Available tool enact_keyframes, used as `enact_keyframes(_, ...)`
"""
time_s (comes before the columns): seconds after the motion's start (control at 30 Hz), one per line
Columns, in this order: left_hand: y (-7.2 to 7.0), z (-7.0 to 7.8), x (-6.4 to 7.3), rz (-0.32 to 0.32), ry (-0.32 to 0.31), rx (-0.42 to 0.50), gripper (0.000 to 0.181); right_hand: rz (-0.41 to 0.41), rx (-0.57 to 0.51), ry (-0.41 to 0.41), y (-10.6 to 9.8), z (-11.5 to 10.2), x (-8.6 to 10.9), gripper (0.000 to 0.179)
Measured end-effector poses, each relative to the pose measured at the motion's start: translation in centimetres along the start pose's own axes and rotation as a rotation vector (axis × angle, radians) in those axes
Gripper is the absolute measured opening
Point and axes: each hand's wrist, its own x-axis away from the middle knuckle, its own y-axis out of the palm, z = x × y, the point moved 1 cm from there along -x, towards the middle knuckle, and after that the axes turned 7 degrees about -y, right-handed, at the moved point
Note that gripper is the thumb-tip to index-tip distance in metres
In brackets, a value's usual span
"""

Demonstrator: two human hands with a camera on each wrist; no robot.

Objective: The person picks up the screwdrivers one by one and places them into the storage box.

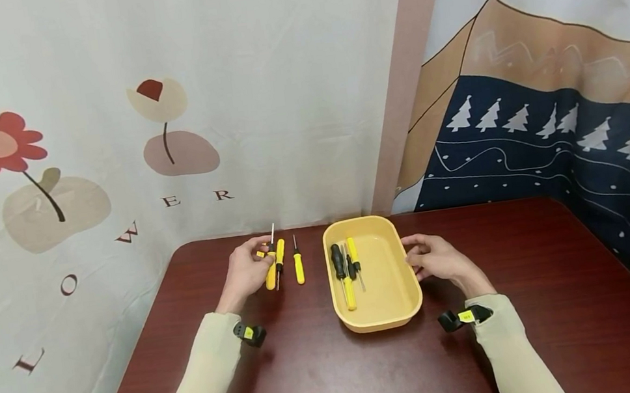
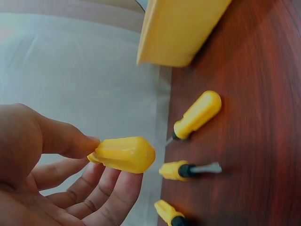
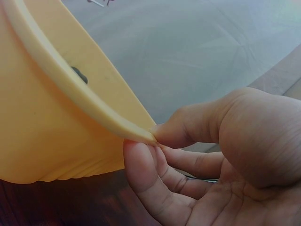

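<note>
Between thumb and fingers, my left hand [image 1: 244,272] pinches a screwdriver by its yellow handle [image 2: 124,154], its shaft pointing up in the head view. Just below and beside it, more yellow-handled screwdrivers lie on the table; one screwdriver [image 1: 299,269] sits a little to the right, another [image 2: 176,170] points its blade the opposite way. My right hand [image 1: 437,259] grips the rim of a yellow plastic tray [image 1: 387,286], thumb on top and fingers beneath the lip [image 3: 106,115]. Several screwdrivers lie in the tray's left half, among them a black-handled screwdriver [image 1: 337,260] and a yellow-handled screwdriver [image 1: 350,293].
The dark red-brown table [image 1: 325,379] ends at the back against a pale printed curtain [image 1: 279,96]. A navy curtain with white trees [image 1: 520,138] hangs on the right. Each wrist carries a black strap-on camera [image 1: 251,333].
</note>
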Motion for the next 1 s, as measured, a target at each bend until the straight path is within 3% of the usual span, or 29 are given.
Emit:
enact_keyframes(0.33,1.1,1.3,0.8,-0.05,-0.017,0.088,0.043,0.003,-0.004,-0.003,0.0,0.0,0.0,0.054)
enact_keyframes(0.83,2.7,3.0,1.5,-0.079,-0.018,0.134,0.043,0.006,-0.004,0.014,0.0,0.2,0.0,0.054)
enact_keyframes(1.0,3.4,3.7,1.7,-0.089,0.006,0.173,0.041,0.008,0.005,0.015,0.0,0.2,-0.1,0.053)
